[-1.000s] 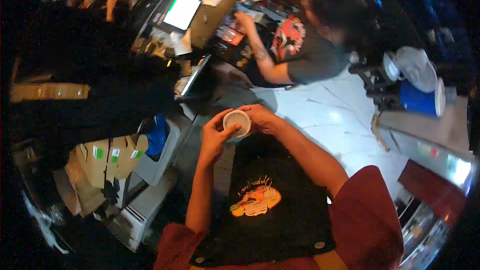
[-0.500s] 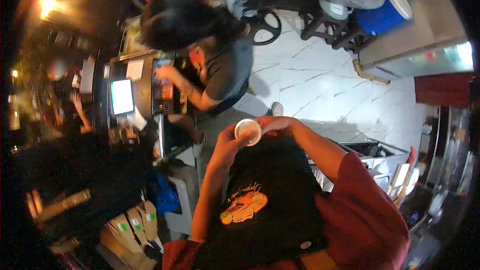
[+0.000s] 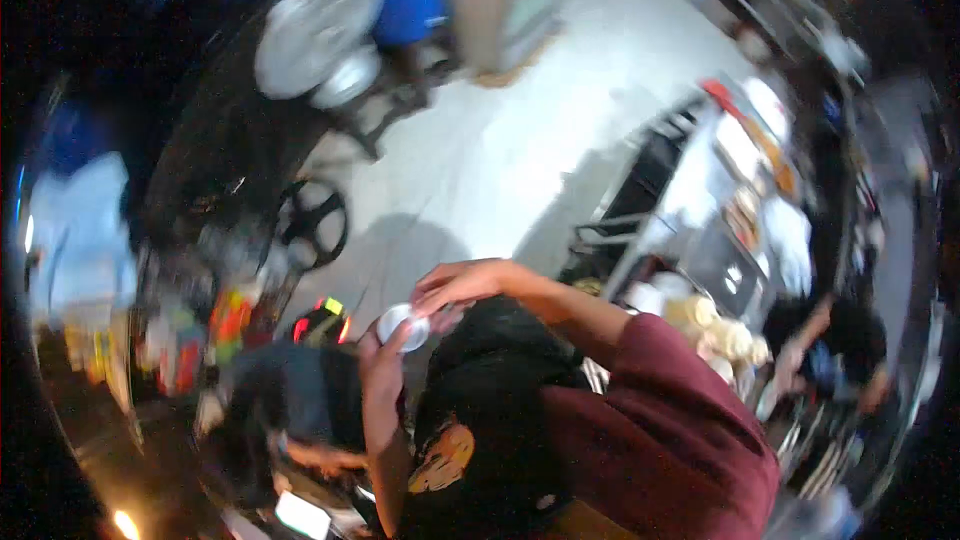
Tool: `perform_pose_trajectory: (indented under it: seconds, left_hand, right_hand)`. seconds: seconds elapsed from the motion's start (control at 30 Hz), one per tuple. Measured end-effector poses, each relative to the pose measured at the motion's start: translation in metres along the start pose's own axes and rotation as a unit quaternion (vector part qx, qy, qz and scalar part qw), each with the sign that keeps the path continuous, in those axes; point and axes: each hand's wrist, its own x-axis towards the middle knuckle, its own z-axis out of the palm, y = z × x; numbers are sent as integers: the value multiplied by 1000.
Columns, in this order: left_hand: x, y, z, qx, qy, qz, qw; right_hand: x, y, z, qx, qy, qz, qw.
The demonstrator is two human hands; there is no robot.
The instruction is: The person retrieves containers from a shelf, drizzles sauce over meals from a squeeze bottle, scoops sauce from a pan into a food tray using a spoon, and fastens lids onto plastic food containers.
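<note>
one round white cup [image 3: 415, 332] sits clasped in the left hand [image 3: 379, 354]; right hand [image 3: 462, 285] at its rim, hold unclear.

1. Floor [image 3: 500, 170]: white, brightly lit, blurred.
2. Blue container [image 3: 410, 0], pale rim, top of view; tall box-like unit [image 3: 484, 0] just beside it.
3. Large pale disc [image 3: 318, 30], smaller white disc [image 3: 347, 78] below it, both near a dark stand [image 3: 385, 123].
4. Black spoked wheel-like object [image 3: 312, 223], left of centre.
5. Bench [image 3: 690, 195] at right: dark tray [image 3: 722, 268], with pale rounded items [image 3: 712, 325] near it; contents too blurred to identify.
6. Co-worker [image 3: 295, 390], dark top, lower left; lit white rectangle [image 3: 302, 516] near their arm.
7. Second person [image 3: 845, 340], far right, dark clothing.
8. Bright lamp [image 3: 126, 524], lower-left corner.
</note>
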Motion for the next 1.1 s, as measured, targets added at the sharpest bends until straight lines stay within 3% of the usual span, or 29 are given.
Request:
perform_pose_trajectory:
  seconds: [0.07, 0.17, 0.4, 0.53, 0.73, 0.83, 0.93, 1.1]
  left_hand:
    - [26, 12, 20, 14, -19, -38, 999]
    - [61, 22, 48, 88, -83, -25, 992]
    - [155, 49, 110, 102, -186, -118, 970]
    - [211, 74, 152, 215, -316, -155, 911]
    - [280, 105, 242, 303, -429, -236, 817]
    - [305, 99, 290, 334, -468, -253, 778]
    - [323, 83, 345, 371, -502, -256, 738]
    - [352, 30, 432, 406, -540, -262, 689]
  right_hand:
    - [-9, 0, -15, -14, 45, -2, 999]
    - [-11, 16, -43, 21, 80, -41, 996]
    - [-50, 4, -76, 162, 233, -205, 937]
    - [-64, 7, -114, 190, 294, -214, 912]
    - [-90, -13, -127, 346, 369, -352, 788]
    - [-110, -23, -133, 348, 463, -377, 723]
    - [-125, -7, -157, 306, 586, -314, 682]
    - [-163, 25, -211, 336, 640, -375, 581]
